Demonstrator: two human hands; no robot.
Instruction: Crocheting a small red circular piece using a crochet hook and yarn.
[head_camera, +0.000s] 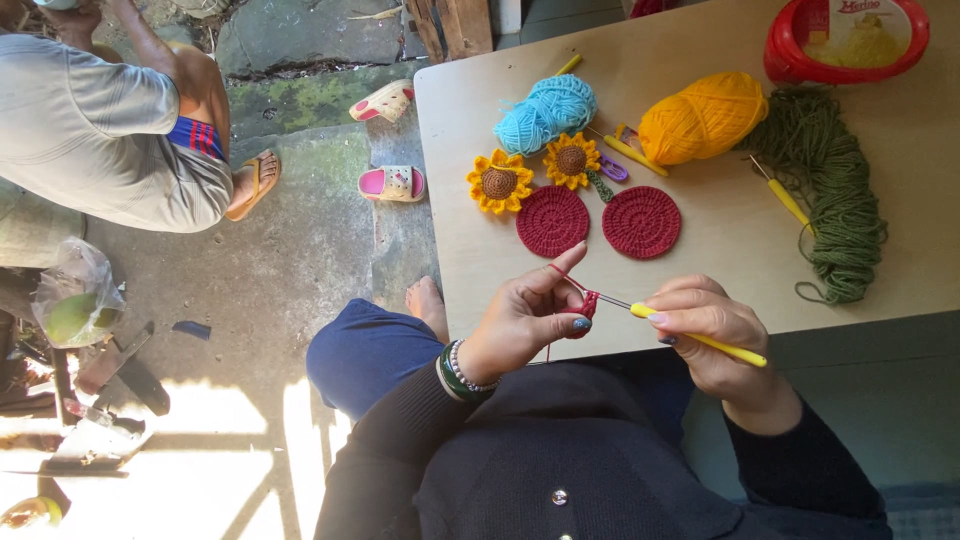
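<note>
Pinching a small dark-red crocheted yarn piece (583, 303) between thumb and finger, the left hand (525, 318) holds it just above the pale wooden table's (720, 250) near edge. The right hand (715, 325) grips a yellow-handled crochet hook (690, 335) — its metal tip in the piece — while two finished dark-red crocheted discs (552, 221) lie just beyond.

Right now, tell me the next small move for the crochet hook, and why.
Probably draw the yellow-handled crochet hook back through the small red crochet piece. The right hand has the hook's tip at the piece, which the left hand pinches, red yarn running over its raised forefinger.
</note>
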